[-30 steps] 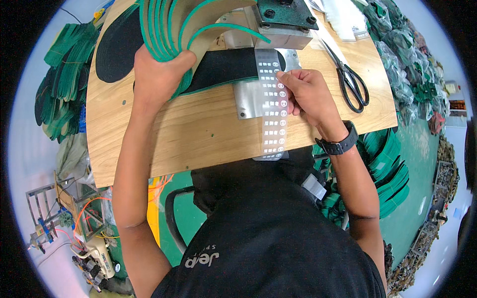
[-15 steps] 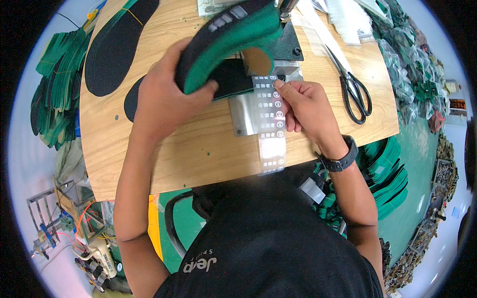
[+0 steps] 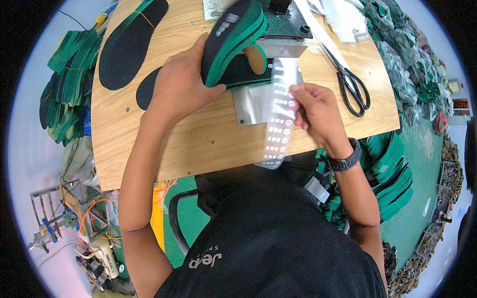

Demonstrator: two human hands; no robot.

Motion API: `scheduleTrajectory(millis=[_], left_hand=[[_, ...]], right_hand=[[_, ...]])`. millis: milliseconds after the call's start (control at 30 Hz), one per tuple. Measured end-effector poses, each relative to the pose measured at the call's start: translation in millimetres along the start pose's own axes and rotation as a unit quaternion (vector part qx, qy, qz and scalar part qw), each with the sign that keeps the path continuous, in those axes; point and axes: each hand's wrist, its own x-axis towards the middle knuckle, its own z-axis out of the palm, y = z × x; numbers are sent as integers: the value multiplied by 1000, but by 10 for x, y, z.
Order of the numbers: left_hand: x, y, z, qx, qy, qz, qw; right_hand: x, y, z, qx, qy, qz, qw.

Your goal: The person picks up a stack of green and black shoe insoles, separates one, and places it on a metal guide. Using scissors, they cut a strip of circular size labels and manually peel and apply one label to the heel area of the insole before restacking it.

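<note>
My left hand [image 3: 181, 87] grips a stack of green and black shoe insoles [image 3: 233, 39], held tilted above the wooden table [image 3: 198, 144]. Under the stack, one black insole [image 3: 243, 72] lies on a shiny metal plate [image 3: 251, 104] in front of a dark green press machine [image 3: 283, 22]. My right hand [image 3: 315, 111] pinches a long clear strip of small printed labels [image 3: 278, 119] that runs across the plate and hangs over the table's near edge.
Two more black insoles [image 3: 126, 44] lie at the table's left. Black scissors [image 3: 353, 87] rest at its right. Piles of green insoles [image 3: 64, 84] are heaped on the left, with more [image 3: 392, 174] on the floor at the right. A sewing machine [image 3: 97, 258] stands low on the left.
My left hand closed the fanned insoles into a compact stack and swung it right, over the plate. My right hand slid down and right along the label strip.
</note>
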Motion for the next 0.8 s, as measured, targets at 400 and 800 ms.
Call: scheduleTrajectory(millis=[400,800], left_hand=[[-80,-259,-81,-308,169,-63,934],[-70,-257,-55,-280,188,-103,936]], right_hand=[[237,-111,68,-112,-93,1,989],[278,-171,92,-145,-77,36,986]])
